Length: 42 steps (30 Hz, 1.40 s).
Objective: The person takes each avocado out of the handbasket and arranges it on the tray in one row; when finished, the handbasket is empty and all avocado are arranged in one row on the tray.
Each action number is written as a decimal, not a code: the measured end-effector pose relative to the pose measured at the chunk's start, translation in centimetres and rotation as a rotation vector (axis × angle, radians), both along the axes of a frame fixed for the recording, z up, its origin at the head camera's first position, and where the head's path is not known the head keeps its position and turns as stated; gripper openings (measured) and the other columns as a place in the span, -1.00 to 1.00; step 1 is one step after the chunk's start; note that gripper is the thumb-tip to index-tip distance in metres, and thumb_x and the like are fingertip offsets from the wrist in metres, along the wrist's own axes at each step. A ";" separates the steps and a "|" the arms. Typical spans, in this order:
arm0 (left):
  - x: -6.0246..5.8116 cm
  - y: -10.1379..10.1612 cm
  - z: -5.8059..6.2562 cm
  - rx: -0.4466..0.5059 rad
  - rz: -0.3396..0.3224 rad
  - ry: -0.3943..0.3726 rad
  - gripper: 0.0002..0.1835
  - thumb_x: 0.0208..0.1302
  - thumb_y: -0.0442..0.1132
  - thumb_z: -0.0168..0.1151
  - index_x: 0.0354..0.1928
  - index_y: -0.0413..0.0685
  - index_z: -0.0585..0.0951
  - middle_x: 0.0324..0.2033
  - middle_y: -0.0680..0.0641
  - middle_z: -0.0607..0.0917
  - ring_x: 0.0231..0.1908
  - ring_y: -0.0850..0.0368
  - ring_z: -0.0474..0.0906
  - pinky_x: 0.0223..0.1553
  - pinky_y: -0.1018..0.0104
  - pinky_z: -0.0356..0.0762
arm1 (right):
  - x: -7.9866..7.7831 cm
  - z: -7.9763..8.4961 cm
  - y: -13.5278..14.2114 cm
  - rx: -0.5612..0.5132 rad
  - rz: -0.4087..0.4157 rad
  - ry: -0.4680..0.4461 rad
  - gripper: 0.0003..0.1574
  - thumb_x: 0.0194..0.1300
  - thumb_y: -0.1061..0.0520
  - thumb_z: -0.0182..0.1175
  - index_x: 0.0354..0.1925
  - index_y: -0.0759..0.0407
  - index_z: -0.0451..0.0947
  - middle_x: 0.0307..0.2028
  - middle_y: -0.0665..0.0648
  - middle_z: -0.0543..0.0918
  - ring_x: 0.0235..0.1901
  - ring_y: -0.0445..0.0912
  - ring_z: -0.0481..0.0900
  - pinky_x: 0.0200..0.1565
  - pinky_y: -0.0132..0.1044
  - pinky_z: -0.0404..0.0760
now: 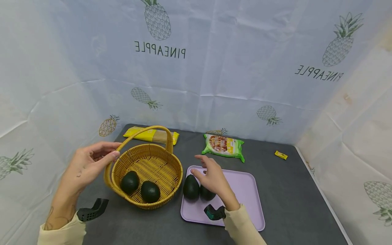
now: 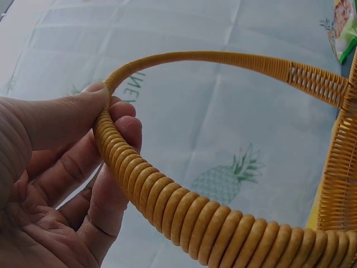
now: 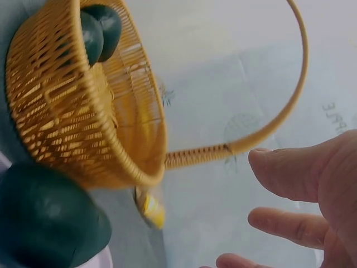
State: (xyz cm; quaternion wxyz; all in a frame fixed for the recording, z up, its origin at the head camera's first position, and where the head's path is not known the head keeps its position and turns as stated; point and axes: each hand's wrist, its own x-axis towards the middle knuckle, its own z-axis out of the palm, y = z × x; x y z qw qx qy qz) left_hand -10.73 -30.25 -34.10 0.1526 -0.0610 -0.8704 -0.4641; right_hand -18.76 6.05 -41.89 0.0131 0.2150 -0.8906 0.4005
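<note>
The left hand pinches the handle of the wicker basket between thumb and fingers; a steady hold should keep it from tipping. The right hand, fingers loosely parted and holding nothing, hovers near two avocados at the lilac tray's left side. Cupping one around its widest part looks surer than a fingertip pinch. Two more avocados lie in the basket, with bare weave beside them.

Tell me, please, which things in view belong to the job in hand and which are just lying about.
Likely in the job:
basket
two avocados in it
tray
two more on it

Likely just lying about:
long yellow packet
green packet
small yellow packet
</note>
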 end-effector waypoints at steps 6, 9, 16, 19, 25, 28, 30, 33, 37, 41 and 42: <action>0.1 -0.1 -0.1 -0.005 0.000 0.008 -0.68 0.45 -0.20 0.26 0.16 -0.16 0.66 -0.23 0.20 0.76 -0.27 0.31 0.69 -0.33 0.46 0.64 | -0.1 1.2 -2.0 -0.005 0.108 -0.044 -0.40 0.41 -0.04 0.28 0.35 0.01 0.45 0.18 0.24 0.58 0.05 0.14 0.68 0.00 0.00 0.72; 0.1 -0.1 -0.1 -0.004 0.003 0.007 -0.68 0.45 -0.20 0.27 0.16 -0.16 0.66 -0.23 0.20 0.76 -0.27 0.31 0.70 -0.32 0.47 0.65 | -0.2 1.5 -3.2 -0.011 0.176 -0.077 -0.40 0.44 -0.07 0.25 0.37 0.02 0.44 0.18 0.24 0.60 0.01 0.09 0.70 -0.04 -0.07 0.73; 0.0 -0.1 -0.1 0.003 0.004 0.003 -0.67 0.44 -0.20 0.27 0.16 -0.15 0.66 -0.23 0.18 0.77 -0.27 0.31 0.71 -0.29 0.48 0.66 | -0.5 1.5 -6.3 0.035 0.285 -0.114 -0.38 0.44 -0.11 0.23 0.37 0.01 0.43 0.11 0.18 0.63 -0.08 0.00 0.68 -0.08 -0.22 0.67; 0.0 -0.1 -0.1 -0.003 0.006 0.009 -0.68 0.44 -0.20 0.27 0.15 -0.16 0.66 -0.24 0.18 0.76 -0.29 0.30 0.70 -0.31 0.46 0.66 | -0.6 1.1 -7.5 0.067 0.320 -0.139 -0.37 0.43 -0.13 0.24 0.37 0.00 0.43 0.11 0.18 0.64 -0.04 0.01 0.68 -0.06 -0.23 0.66; 0.0 0.0 -0.2 -0.002 -0.005 0.017 -0.68 0.45 -0.21 0.26 0.15 -0.17 0.66 -0.25 0.17 0.76 -0.29 0.29 0.70 -0.33 0.43 0.67 | -1.0 0.2 -9.1 0.130 0.352 -0.193 -0.37 0.41 -0.16 0.24 0.35 -0.02 0.44 0.12 0.15 0.66 -0.02 -0.04 0.69 -0.07 -0.27 0.66; 0.0 -0.1 -0.2 -0.001 -0.003 0.020 -0.69 0.45 -0.22 0.26 0.14 -0.18 0.66 -0.25 0.18 0.76 -0.29 0.30 0.71 -0.33 0.43 0.67 | -1.2 -0.2 -9.8 0.156 0.362 -0.204 -0.38 0.40 -0.15 0.25 0.34 -0.02 0.46 0.12 0.12 0.66 0.01 -0.07 0.67 -0.08 -0.30 0.65; -0.1 -0.1 -0.2 -0.008 -0.003 0.022 -0.69 0.45 -0.22 0.26 0.14 -0.17 0.66 -0.25 0.18 0.76 -0.29 0.30 0.70 -0.33 0.43 0.67 | -1.3 -0.4 -10.2 0.169 0.368 -0.215 -0.38 0.40 -0.15 0.26 0.34 -0.02 0.46 0.10 0.10 0.66 0.04 -0.05 0.65 -0.10 -0.31 0.64; 0.0 -0.1 -0.2 -0.009 -0.005 0.018 -0.68 0.45 -0.21 0.26 0.15 -0.18 0.66 -0.25 0.17 0.76 -0.29 0.29 0.70 -0.34 0.42 0.67 | -1.3 -0.7 -10.8 0.191 0.375 -0.241 -0.38 0.39 -0.15 0.27 0.33 -0.02 0.47 0.10 0.12 0.67 0.07 -0.03 0.63 -0.10 -0.31 0.63; -0.1 -0.1 -0.2 -0.003 -0.006 0.011 -0.68 0.45 -0.20 0.26 0.14 -0.18 0.66 -0.25 0.15 0.76 -0.29 0.27 0.70 -0.33 0.41 0.67 | -1.2 -1.1 -11.4 0.227 0.390 -0.265 -0.39 0.39 -0.14 0.28 0.32 0.00 0.49 0.13 0.16 0.66 0.05 -0.02 0.63 -0.12 -0.32 0.62; -0.1 -0.1 -0.3 -0.002 -0.004 0.013 -0.69 0.45 -0.20 0.26 0.14 -0.17 0.66 -0.25 0.15 0.76 -0.29 0.27 0.70 -0.33 0.41 0.68 | -1.1 -1.5 -12.0 0.273 0.414 -0.240 -0.38 0.38 -0.12 0.30 0.31 0.06 0.51 0.13 0.15 0.66 -0.02 -0.06 0.63 -0.11 -0.36 0.59; -0.1 -0.1 -0.3 -0.003 -0.004 0.014 -0.69 0.46 -0.20 0.25 0.14 -0.17 0.66 -0.25 0.15 0.76 -0.29 0.27 0.70 -0.33 0.41 0.67 | -1.1 -1.6 -12.2 0.286 0.420 -0.232 -0.37 0.38 -0.13 0.30 0.31 0.06 0.51 0.14 0.14 0.66 0.00 -0.07 0.63 -0.08 -0.36 0.60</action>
